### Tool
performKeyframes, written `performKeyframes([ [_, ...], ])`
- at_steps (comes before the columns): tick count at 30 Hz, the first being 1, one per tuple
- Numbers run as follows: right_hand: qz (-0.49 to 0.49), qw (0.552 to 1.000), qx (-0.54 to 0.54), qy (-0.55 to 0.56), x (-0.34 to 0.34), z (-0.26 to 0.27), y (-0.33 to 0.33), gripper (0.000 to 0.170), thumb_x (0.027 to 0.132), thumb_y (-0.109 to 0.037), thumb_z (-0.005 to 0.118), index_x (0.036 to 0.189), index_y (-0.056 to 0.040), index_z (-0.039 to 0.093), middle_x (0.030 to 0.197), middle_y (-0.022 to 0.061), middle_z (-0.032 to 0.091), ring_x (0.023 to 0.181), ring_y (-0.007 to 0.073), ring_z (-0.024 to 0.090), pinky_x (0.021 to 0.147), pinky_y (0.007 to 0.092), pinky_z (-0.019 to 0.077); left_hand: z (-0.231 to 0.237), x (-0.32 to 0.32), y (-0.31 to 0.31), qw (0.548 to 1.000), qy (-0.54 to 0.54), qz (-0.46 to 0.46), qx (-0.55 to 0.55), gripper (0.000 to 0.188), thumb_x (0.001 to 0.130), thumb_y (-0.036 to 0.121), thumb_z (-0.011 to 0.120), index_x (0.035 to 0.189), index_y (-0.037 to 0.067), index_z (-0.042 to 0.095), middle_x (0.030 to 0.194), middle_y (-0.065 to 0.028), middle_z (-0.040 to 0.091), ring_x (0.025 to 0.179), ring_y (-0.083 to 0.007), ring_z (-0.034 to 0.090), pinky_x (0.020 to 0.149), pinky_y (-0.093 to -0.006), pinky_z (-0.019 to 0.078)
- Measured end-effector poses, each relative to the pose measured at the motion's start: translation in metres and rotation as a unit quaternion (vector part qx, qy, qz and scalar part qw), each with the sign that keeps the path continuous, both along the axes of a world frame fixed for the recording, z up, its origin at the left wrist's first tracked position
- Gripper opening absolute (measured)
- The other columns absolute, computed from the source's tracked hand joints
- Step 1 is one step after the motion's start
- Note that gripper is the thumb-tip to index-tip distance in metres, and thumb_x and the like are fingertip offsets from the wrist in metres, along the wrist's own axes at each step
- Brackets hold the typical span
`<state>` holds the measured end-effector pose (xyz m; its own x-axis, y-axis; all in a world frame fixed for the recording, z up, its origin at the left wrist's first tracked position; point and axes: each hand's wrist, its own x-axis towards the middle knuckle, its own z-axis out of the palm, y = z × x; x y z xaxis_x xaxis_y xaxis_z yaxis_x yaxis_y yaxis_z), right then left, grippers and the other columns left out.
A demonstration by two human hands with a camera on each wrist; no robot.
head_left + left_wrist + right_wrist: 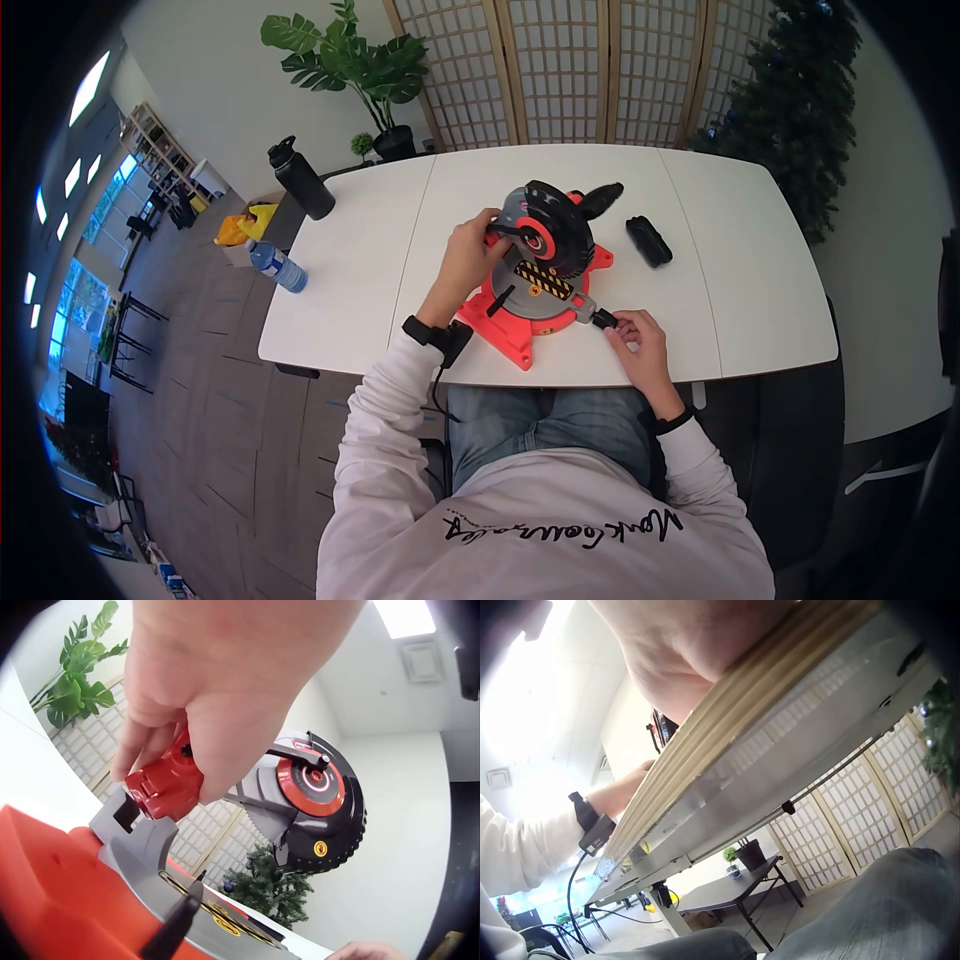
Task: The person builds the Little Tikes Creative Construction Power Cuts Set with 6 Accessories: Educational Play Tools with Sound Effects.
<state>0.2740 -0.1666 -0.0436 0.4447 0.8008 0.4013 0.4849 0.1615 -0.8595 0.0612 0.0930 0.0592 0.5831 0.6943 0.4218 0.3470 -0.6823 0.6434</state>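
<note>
A toy miter saw [552, 232] in red, grey and black stands on the white table [350, 270], its toothed black blade part raised above a round grey turntable. My left hand [465, 262] grips the red block [166, 786] behind the blade guard, fingers on one side and thumb on the other in the left wrist view. At the saw's near right, a black knob [603, 318] sticks out from the turntable's grey arm. My right hand [643, 345] pinches it between thumb and fingers. In the right wrist view the table edge [705, 735] hides the right fingers.
A small black object [650, 242] lies right of the saw. On the table's left stand a clear water bottle [277, 266] and a black flask [300, 180]. Behind the table are a potted plant [396, 142] and a lattice screen [560, 70]. The front edge is close to my lap.
</note>
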Motion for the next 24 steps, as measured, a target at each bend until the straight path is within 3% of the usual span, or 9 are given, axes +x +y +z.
performKeyframes([
  [3, -0.003, 1.000, 0.004, -0.005, -0.001, 0.001, 0.001, 0.026, 0.091, -0.001, 0.080, 0.114, 0.0049, 0.070, 0.095, 0.0106, 0.065, 0.077, 0.0145, 0.065, 0.068, 0.0263, 0.0546, -0.010, 0.003, 0.003, 0.997, -0.009, -0.008, 0.082, 0.040, 0.086, 0.011, 0.078, 0.123, 0.000, 0.066, 0.082, -0.0193, 0.073, 0.073, -0.0339, 0.072, 0.070, -0.0386, 0.0572],
  [6, 0.002, 1.000, -0.009, 0.004, -0.001, 0.002, 0.000, 0.026, 0.091, -0.001, 0.079, 0.115, 0.0058, 0.070, 0.098, 0.0093, 0.065, 0.082, 0.0125, 0.065, 0.071, 0.0244, 0.0542, -0.015, 0.007, 0.003, 0.991, -0.005, -0.004, 0.132, 0.042, 0.085, 0.011, 0.078, 0.125, 0.001, 0.066, 0.085, -0.0197, 0.074, 0.075, -0.0358, 0.072, 0.070, -0.0407, 0.0575],
  [9, 0.005, 1.000, -0.018, 0.010, 0.000, 0.004, -0.001, 0.026, 0.092, -0.001, 0.079, 0.116, 0.0062, 0.070, 0.100, 0.0086, 0.064, 0.084, 0.0115, 0.064, 0.073, 0.0235, 0.0540, -0.009, 0.007, -0.002, 0.997, -0.005, 0.021, 0.075, 0.041, 0.085, 0.013, 0.078, 0.122, 0.000, 0.066, 0.090, -0.0233, 0.074, 0.083, -0.0402, 0.074, 0.076, -0.0439, 0.0587],
  [15, 0.002, 1.000, -0.021, 0.012, -0.001, 0.002, -0.001, 0.027, 0.092, -0.001, 0.079, 0.116, 0.0059, 0.070, 0.099, 0.0086, 0.064, 0.084, 0.0116, 0.064, 0.073, 0.0237, 0.0541, -0.006, 0.002, -0.009, 0.997, -0.046, 0.054, -0.041, 0.035, 0.089, 0.012, 0.077, 0.119, -0.001, 0.065, 0.078, -0.0199, 0.073, 0.071, -0.0366, 0.074, 0.067, -0.0399, 0.0565],
  [24, 0.010, 0.999, -0.020, 0.023, 0.001, -0.001, 0.001, 0.029, 0.092, -0.001, 0.079, 0.118, 0.0048, 0.069, 0.101, 0.0071, 0.064, 0.085, 0.0109, 0.065, 0.075, 0.0234, 0.0543, -0.035, 0.002, -0.001, 0.998, -0.051, 0.034, 0.014, 0.044, 0.088, 0.015, 0.079, 0.126, 0.001, 0.061, 0.084, -0.0220, 0.074, 0.075, -0.0385, 0.074, 0.069, -0.0416, 0.0578],
])
